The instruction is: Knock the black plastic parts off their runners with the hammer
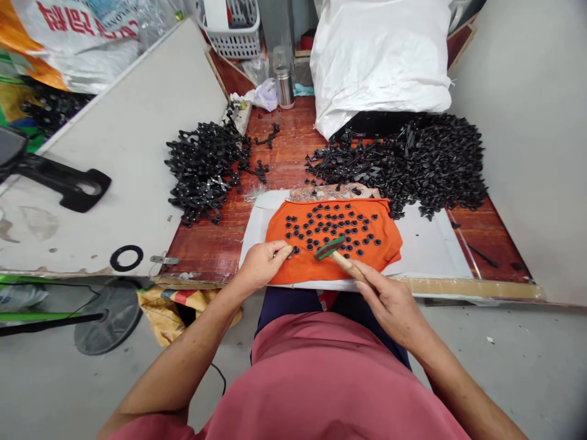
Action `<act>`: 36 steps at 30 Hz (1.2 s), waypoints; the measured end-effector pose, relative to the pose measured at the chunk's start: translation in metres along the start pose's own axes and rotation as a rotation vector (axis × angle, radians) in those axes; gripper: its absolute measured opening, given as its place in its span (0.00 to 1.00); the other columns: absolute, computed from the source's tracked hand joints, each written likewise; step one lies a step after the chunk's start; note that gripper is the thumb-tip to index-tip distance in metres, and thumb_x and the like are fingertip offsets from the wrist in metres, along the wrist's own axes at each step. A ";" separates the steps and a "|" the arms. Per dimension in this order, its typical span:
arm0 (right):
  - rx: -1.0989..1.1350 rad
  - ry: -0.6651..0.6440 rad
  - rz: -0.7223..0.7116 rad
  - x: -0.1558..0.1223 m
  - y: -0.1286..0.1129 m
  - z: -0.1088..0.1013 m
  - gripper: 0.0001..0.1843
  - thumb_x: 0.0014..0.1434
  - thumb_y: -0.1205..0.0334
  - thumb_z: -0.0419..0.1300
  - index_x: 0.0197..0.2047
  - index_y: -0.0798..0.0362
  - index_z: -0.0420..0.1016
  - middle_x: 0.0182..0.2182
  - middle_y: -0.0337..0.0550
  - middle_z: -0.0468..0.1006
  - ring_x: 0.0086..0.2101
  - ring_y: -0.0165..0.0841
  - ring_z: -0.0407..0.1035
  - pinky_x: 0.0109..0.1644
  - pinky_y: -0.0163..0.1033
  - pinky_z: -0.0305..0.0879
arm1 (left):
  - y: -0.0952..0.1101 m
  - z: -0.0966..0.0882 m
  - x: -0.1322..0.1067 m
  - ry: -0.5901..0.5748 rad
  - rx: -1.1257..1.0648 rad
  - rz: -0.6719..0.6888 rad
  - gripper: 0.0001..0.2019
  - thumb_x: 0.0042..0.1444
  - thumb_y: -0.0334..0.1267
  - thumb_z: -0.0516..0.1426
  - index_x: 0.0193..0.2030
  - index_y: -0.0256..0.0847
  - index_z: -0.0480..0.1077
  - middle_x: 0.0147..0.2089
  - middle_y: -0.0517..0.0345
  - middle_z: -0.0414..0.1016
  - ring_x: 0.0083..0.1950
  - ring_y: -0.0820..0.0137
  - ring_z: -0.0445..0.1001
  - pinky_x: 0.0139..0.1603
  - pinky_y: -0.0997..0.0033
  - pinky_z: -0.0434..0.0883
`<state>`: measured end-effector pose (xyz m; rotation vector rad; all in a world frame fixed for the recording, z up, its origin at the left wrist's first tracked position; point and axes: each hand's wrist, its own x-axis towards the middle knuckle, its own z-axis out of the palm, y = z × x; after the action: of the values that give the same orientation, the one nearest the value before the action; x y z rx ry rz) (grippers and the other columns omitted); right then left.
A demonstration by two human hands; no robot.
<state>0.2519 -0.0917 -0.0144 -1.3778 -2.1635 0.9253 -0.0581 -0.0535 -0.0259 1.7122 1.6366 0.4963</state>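
Note:
An orange cloth (385, 244) lies on the wooden table (215, 244) in front of me, dotted with several small black round parts (328, 223). My left hand (261, 264) rests at the cloth's near left corner, fingers pinched on one small black part. My right hand (389, 302) is closed around the wooden handle of a small hammer (337, 253). The hammer's green head hovers over the cloth's near edge, just right of my left fingertips.
A heap of black strap-like parts (206, 165) lies at the left of the table, a bigger heap (422, 162) at the right under a white sack (380, 55). A steel flask (284, 85), a white basket (233, 30) and a grey board (128, 140) stand around.

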 end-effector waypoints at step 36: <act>-0.216 -0.086 0.022 0.003 0.002 0.020 0.24 0.75 0.58 0.50 0.71 0.44 0.66 0.48 0.47 0.85 0.42 0.40 0.81 0.47 0.43 0.76 | -0.008 0.005 0.002 0.009 -0.197 -0.007 0.22 0.66 0.54 0.49 0.30 0.39 0.70 0.32 0.59 0.76 0.36 0.70 0.71 0.40 0.73 0.64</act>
<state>0.2394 -0.0948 -0.0300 -1.4883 -2.3754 0.7909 -0.0598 -0.0527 -0.0352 1.5607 1.5452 0.6404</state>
